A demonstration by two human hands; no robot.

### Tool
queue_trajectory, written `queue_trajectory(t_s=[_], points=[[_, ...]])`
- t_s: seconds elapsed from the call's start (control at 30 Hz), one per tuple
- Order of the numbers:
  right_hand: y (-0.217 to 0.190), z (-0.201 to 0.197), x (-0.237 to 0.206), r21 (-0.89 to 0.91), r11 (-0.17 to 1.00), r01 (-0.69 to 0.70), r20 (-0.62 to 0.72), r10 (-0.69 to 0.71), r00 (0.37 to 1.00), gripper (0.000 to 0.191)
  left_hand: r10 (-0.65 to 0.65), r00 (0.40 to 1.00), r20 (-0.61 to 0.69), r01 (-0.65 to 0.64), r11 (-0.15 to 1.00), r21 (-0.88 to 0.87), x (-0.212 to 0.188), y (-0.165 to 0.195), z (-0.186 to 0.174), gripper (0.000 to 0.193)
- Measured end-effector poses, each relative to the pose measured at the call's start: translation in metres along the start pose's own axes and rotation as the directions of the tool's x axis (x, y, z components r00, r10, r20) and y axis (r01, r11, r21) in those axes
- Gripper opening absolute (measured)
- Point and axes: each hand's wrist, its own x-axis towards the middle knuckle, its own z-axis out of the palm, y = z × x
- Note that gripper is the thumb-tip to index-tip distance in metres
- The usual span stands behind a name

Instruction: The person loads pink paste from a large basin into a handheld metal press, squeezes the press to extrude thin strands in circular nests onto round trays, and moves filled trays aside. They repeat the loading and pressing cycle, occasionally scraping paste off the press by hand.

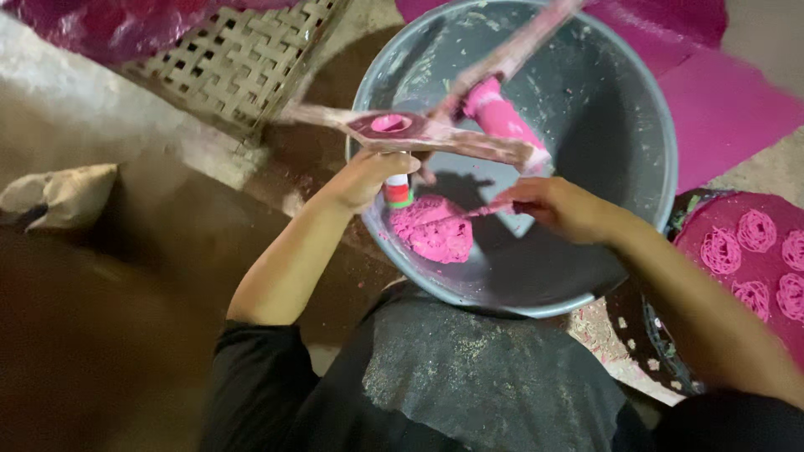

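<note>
Gripping the underside of a wooden dough press [419, 132], the left hand [364, 177] has its grip closed on the small cylinder [399, 191] below the press hole. Right hand [559, 206]: fingers pinched together on a thin pink-smeared stick [469, 214] touching the pink dough lump [434, 229]. Dough lies low on the left of the grey basin [636, 142]. Woven tray [243, 59] upper left; pink noodle coils [754, 251] on a mat, right.

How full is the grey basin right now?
Nearly empty. The grey basin holds only one lump of pink dough near its front wall; most of the floor is bare, with smears on the sides.
</note>
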Motion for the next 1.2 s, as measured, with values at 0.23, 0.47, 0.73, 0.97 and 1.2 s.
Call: queue_trajectory(t_s=[0.23,0.47,0.73,0.97,1.2], points=[[-0.008,0.029,0.005,-0.578,0.69,-0.436,-0.018,0.523,0.852,0.05,0.735,0.678,0.009,-0.349,0.311,0.884,-0.022,0.004,0.018,0.028],[-0.004,0.047,0.033,-0.604,0.669,-0.433,0.085,0.594,0.8,0.052,0.756,0.654,-0.025,-0.282,0.274,0.92,-0.025,0.014,0.034,0.04],[-0.024,0.067,0.058,-0.609,0.72,-0.333,0.179,0.533,0.827,0.024,0.756,0.654,-0.035,-0.289,0.292,0.912,-0.026,0.013,0.033,0.042],[-0.072,0.067,0.03,-0.469,0.782,-0.411,0.098,0.509,0.855,0.047,0.759,0.65,0.044,-0.285,0.19,0.939,-0.023,0.012,0.031,0.046],[-0.105,0.006,-0.037,-0.101,0.995,-0.017,0.053,0.022,0.998,0.035,0.753,0.648,0.111,-0.227,0.052,0.973,-0.017,0.015,0.027,0.036]])
